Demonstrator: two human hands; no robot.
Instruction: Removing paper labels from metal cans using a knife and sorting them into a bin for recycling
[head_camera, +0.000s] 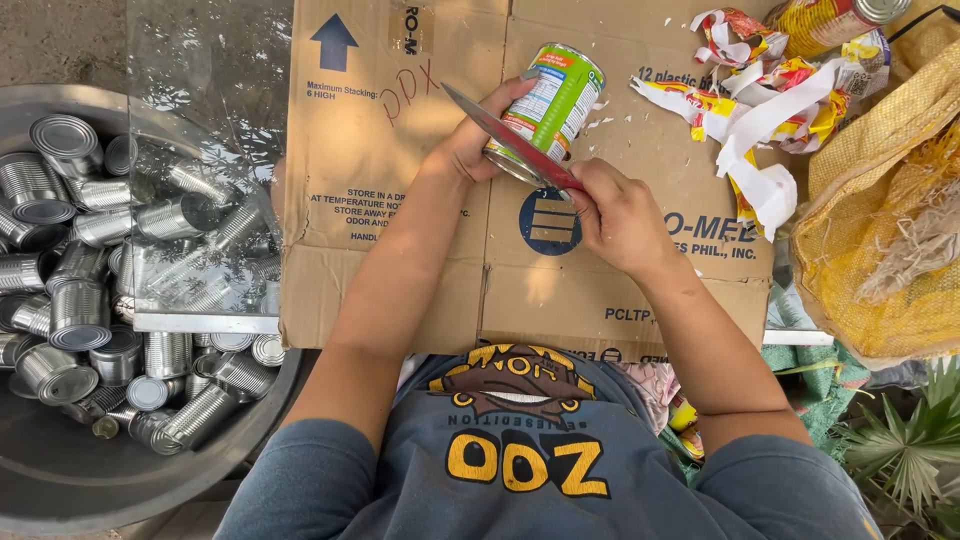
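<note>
Your left hand (470, 150) clasps the labelled can (548, 108), right hand (618, 215) clenches the knife (510, 140); can's prob. stiff, light, slick w/ paper—hold mid-body.

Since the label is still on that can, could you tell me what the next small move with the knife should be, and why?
Probably draw the knife along the can to slit its label: the right hand has the blade laid across it, the left hand steadies it, and the label looks intact.
</note>
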